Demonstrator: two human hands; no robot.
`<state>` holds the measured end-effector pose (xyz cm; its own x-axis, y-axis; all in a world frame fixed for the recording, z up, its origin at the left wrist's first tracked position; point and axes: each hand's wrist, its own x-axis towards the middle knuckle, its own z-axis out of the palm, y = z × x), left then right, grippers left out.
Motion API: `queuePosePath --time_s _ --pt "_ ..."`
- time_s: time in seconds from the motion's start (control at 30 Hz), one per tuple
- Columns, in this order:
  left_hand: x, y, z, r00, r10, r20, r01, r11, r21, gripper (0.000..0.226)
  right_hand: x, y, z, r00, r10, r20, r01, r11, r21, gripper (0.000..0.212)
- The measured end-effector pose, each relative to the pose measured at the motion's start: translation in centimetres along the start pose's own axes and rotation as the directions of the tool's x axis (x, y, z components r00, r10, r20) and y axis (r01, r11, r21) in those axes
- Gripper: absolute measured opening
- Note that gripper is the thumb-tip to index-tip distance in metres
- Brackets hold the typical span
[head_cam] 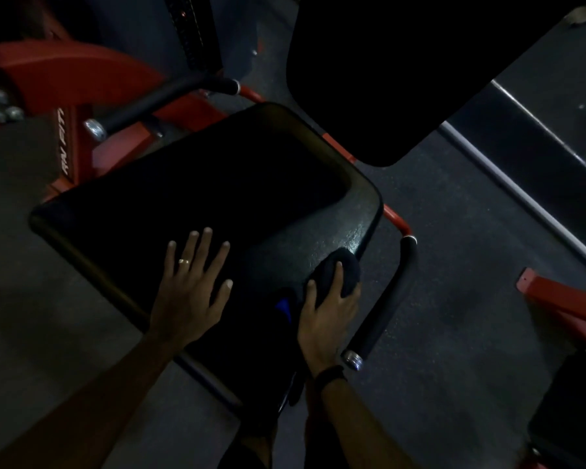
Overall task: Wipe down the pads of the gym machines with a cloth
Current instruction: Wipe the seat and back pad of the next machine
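Left hand (192,286): lay flat on the seat pad (170,198), fingers straight and spread, a ring on one finger, holding nothing.
Right hand (329,308): fingers curled over a dark cloth (344,265), pressing it onto the pad near its right edge; a dark band sat on the wrist.
Cloth: bunched under the right hand, on the pad's lit, shiny part, just beside the right handle (384,299).
Seat pad: black, rounded corners, mostly in shadow.
Back pad (403,72): black, above the seat.
Frame (92,96): red, with a second handle (163,103) at upper left.
Floor (454,333): dark rubber.
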<state>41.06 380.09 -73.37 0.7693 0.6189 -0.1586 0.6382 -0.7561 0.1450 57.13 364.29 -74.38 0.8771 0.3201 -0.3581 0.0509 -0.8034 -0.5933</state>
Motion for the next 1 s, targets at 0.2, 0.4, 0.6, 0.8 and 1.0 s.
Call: queuePosePath --time_s 0.2,0.4,0.6,0.8,1.0 --pt "0.8 0.2 -0.2 0.999 -0.006 -0.045 0.006 1.000 0.006 0.067 16.5 -2.1 -1.7 0.996 0.056 -0.067 -0.053 0.997 0.051 0.064" --pt "0.1 0.0 0.3 0.999 -0.022 -0.047 0.023 0.999 0.023 0.066 11.2 -0.7 -1.0 0.993 0.067 -0.096 -0.061 0.996 0.071 0.060" --pt "0.4 0.2 -0.1 0.998 -0.028 -0.060 0.030 0.999 0.030 0.067 -3.0 -0.1 0.1 0.995 0.097 -0.039 -0.096 0.995 0.022 0.065" --pt "0.7 0.1 0.2 0.996 -0.032 -0.082 0.033 0.999 0.007 0.067 13.5 -2.3 -0.5 0.981 0.161 -0.111 -0.156 0.987 0.046 0.068" --pt "0.2 0.3 0.7 0.995 -0.046 -0.094 0.044 0.999 -0.033 0.067 15.0 -2.0 -0.7 0.989 0.116 -0.091 -0.124 0.989 -0.081 0.061"
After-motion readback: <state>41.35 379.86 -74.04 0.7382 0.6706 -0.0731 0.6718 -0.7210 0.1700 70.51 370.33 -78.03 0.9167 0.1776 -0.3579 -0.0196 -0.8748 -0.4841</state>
